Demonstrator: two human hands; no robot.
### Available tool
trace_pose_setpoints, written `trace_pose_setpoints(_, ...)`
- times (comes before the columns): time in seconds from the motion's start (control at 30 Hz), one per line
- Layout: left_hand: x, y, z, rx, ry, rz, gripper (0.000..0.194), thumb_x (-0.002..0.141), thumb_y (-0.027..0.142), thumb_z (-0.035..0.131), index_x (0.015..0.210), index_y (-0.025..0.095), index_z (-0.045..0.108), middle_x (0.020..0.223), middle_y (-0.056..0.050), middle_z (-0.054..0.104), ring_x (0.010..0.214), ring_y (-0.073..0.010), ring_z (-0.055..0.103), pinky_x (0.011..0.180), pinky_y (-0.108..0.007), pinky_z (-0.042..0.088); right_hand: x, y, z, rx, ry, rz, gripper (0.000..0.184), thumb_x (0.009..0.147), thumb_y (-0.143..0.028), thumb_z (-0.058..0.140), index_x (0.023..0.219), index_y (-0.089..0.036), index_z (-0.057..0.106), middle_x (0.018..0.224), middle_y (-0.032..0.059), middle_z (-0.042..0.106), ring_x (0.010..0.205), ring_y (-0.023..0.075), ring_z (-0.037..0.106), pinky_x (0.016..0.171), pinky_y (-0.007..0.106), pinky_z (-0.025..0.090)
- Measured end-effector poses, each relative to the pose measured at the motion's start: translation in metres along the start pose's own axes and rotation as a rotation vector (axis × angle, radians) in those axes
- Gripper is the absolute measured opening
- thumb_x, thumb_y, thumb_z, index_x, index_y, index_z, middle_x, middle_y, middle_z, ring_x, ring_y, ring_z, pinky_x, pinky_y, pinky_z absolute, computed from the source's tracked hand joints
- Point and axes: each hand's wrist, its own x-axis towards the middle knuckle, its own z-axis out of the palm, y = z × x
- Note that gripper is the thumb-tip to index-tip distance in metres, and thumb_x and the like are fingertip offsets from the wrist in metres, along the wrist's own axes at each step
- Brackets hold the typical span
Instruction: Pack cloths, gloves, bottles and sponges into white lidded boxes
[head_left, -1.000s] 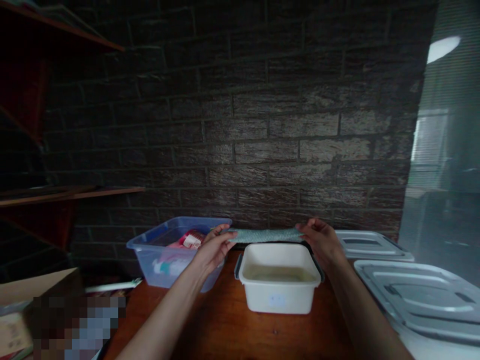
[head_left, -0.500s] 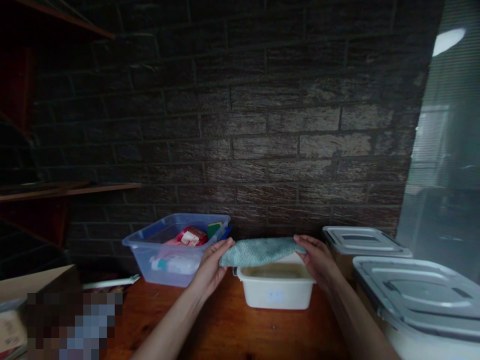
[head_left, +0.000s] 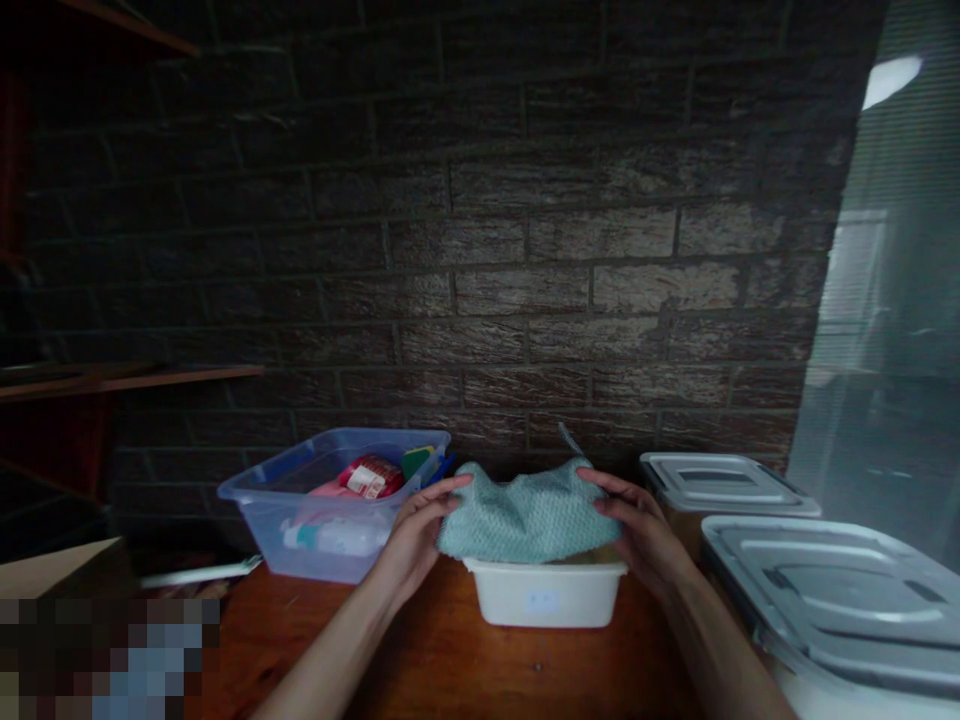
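Observation:
Between my two hands a pale teal, textured cloth [head_left: 529,515] is stretched above a small white plastic tub [head_left: 546,595]. My left hand [head_left: 420,530] pinches its left end, and my right hand [head_left: 634,510] grips the right end. A thin loop sticks up from the cloth's far right corner. The cloth sags and is creased in the middle, and it hides most of the tub's opening. Its lower edge hangs just over the tub's rim; whether it touches is hard to tell.
Left of the tub stands a clear blue-tinted bin [head_left: 300,480] holding a red package [head_left: 371,477], a bottle [head_left: 337,535] and a sponge [head_left: 418,460]. Two lidded containers [head_left: 840,590] [head_left: 727,483] stand at right on the wooden table [head_left: 465,670]. A cardboard box [head_left: 60,570] is at far left, before a dark brick wall.
The cloth has gone from a narrow folded strip to a wider, opened shape, its lower edge dropping over the tub. The view has shifted slightly.

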Motion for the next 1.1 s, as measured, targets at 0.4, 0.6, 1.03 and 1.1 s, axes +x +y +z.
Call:
trace_pose_setpoints(0.4,0.006,0.005,0.01,0.077,-0.001,0.105,0.057,0.07,0.017,0.084,0.125,0.02,0.07,0.117,-0.01,0.072,0.102,-0.0216,0.069,0.09,-0.029,0.053,0.013,0.011,-0.019,-0.117,0.103,-0.2,0.057,0.071,-0.03,0.088,0.124,-0.028,0.068,0.094,0.0015,0.07,0.081,0.0186,0.062,0.071,0.03,0.049)
trace_pose_setpoints(0.6,0.008,0.009,0.014,0.125,-0.045,0.078,0.055,0.071,0.013,0.074,0.125,0.021,0.07,0.103,-0.007,0.073,0.087,-0.0186,0.068,0.076,-0.026,0.053,0.011,0.005,-0.015,-0.198,0.049,-0.31,0.058,0.075,-0.026,0.085,0.128,-0.032,0.063,0.089,-0.0014,0.065,0.073,0.0147,0.057,0.062,0.025,0.044)
trace_pose_setpoints(1.03,0.012,0.006,0.02,0.421,0.061,0.304,0.025,0.086,0.043,0.073,0.094,0.02,0.074,0.081,-0.001,0.064,0.077,-0.0169,0.055,0.068,-0.023,0.041,0.012,0.005,-0.024,-0.295,0.196,-0.304,0.041,0.076,-0.043,0.085,0.111,-0.026,0.074,0.088,0.0014,0.07,0.075,0.0181,0.059,0.066,0.029,0.044)
trace_pose_setpoints(1.1,0.013,0.007,0.021,0.437,0.078,0.327,0.024,0.086,0.043,0.072,0.088,0.02,0.072,0.077,0.0,0.061,0.074,-0.0162,0.052,0.067,-0.022,0.039,0.011,0.005,-0.023,-0.27,0.174,-0.277,0.045,0.074,-0.044,0.086,0.113,-0.026,0.073,0.09,0.0023,0.072,0.077,0.0191,0.061,0.067,0.029,0.046)
